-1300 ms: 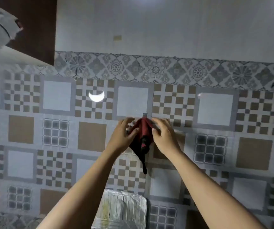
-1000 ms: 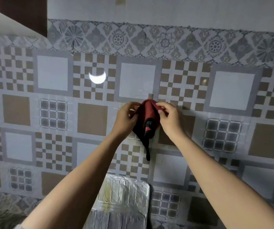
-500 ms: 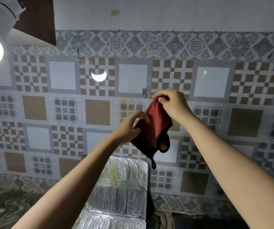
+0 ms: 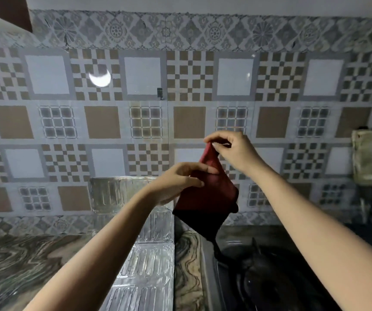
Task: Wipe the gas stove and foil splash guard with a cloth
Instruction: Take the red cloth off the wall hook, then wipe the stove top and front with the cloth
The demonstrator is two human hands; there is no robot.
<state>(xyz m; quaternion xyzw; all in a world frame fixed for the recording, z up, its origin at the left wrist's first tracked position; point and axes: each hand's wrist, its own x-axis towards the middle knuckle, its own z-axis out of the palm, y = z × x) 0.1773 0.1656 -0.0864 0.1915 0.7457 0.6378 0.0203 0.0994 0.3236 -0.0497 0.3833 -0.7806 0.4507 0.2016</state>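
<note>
Red cloth (image 4: 207, 194) between both hands

The left hand (image 4: 176, 182) covers the near edge of the cloth (image 4: 207, 198), so how much cloth lies under its fingers (image 4: 194, 169) cannot be told. The top corner of the cloth is hidden inside the pinch of the right hand (image 4: 232, 149). Below the fingers, the cloth and the left forearm hide part of the foil guard (image 4: 140, 261), and the bottom edge cuts it off. The stove (image 4: 259, 277), below the right fingers, is dark and blurred; its burners cannot be made out, and the right forearm covers its far side.
</note>
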